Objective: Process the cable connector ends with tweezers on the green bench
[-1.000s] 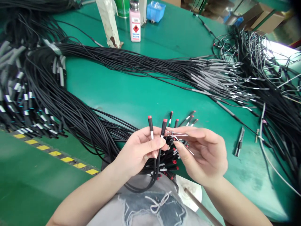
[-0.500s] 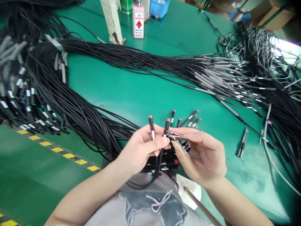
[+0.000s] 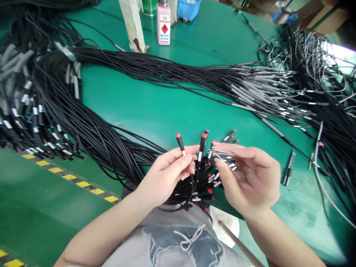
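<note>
Red-tipped cable point(image 3: 180, 144) leans slightly left above the green table point(image 3: 139, 107), pinched between thumb and fingers in the grip of the left hand point(image 3: 167, 173). At those fingertips stands a second connector point(image 3: 202, 146); whether it is held, I cannot tell. Farther right, a slim metal tool point(image 3: 222, 152) is pinched by the right hand point(image 3: 254, 180).

Left hand point(image 3: 168, 172) pinching, right hand point(image 3: 253, 176) half curled, forearms point(image 3: 108, 218) converging

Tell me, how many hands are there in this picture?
2. The left hand pinches a red-tipped black cable; the right hand, apart from it, holds a thin metal tool. No others show.
</note>
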Motion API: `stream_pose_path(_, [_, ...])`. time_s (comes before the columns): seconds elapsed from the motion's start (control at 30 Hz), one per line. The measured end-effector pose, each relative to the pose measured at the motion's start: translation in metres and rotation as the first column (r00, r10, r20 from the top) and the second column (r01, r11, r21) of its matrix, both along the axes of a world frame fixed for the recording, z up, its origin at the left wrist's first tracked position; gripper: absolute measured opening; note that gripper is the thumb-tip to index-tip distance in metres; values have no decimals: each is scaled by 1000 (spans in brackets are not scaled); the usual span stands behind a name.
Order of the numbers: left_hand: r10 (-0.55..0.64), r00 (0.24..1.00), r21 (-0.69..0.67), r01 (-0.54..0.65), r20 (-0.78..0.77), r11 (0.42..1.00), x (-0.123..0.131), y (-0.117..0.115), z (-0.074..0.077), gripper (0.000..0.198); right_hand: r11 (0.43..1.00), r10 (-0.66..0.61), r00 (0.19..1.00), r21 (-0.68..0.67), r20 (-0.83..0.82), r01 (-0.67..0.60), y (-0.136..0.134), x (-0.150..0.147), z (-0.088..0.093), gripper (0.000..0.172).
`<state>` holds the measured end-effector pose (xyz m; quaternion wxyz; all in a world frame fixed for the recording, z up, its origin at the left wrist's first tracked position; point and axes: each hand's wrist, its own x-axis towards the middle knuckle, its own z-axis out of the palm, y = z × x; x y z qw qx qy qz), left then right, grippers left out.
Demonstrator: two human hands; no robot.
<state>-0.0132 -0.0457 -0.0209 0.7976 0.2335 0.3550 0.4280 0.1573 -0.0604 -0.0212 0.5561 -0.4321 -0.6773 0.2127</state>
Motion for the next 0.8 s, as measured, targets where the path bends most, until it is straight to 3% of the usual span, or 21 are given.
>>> stream_pose_path(0.13, [-38,999,19,38,-8,999,-2,1,4,19,989,-87,992,111,-91,96,4,-1,2,44])
stream_pose_path(0.2, [-37,999,-8,37,24,999,-2,1,5,19,990,-96,987,89,-126,108,3,-3,3,45])
stream_pose_path(0.4, [-51,992,-43,57,116,997,0,1,5,23,996,83,991,-33,-108,-87,-6,-9,3,48])
stream_pose_path(0.6, [-79,967,-67,98,241,993,-1,1,2,19,992,119,988,-40,-100,-124,-7,-9,3,49])
stream_pose_path(0.8, [-95,962,-90,122,256,989,0,1,2,15,990,135,986,-25,-94,-138,-6,-8,3,50])
